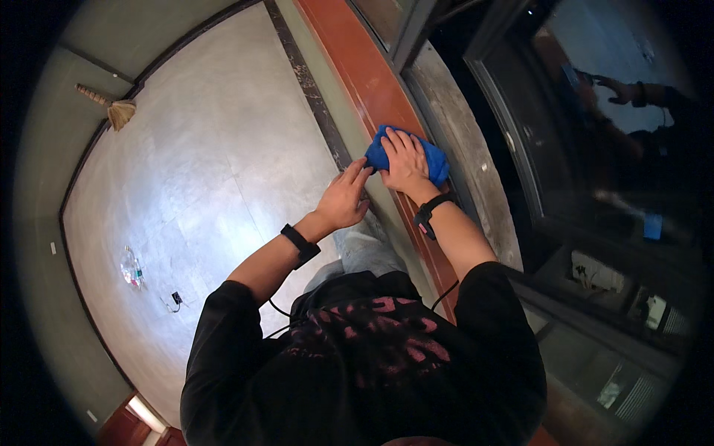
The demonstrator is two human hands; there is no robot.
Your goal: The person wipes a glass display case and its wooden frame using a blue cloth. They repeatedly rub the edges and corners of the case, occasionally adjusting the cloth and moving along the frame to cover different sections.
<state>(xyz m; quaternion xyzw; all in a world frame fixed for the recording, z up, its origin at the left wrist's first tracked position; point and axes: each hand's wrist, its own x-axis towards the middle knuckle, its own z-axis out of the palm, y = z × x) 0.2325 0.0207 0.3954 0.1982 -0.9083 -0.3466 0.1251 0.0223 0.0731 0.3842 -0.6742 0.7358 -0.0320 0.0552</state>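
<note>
My right hand [406, 164] lies palm down on a folded blue cloth [438, 161], fingers spread over its top. The cloth rests across the reddish-brown window sill [385, 89], reaching close to the dark window frame on its right. My left hand [347, 196] is just left of the sill, thumb apart from the fingers. Its fingertips come right up to the cloth's left corner; whether they touch it I cannot tell. Each wrist wears a black band.
An open window with a dark glass pane [602, 167] stands to the right, above a rough outer ledge [463, 128]. On the grey floor [201, 139] are a clear plastic bag [131, 268] and a small black object [177, 298]. A straw hand broom [120, 113] leans at the far wall.
</note>
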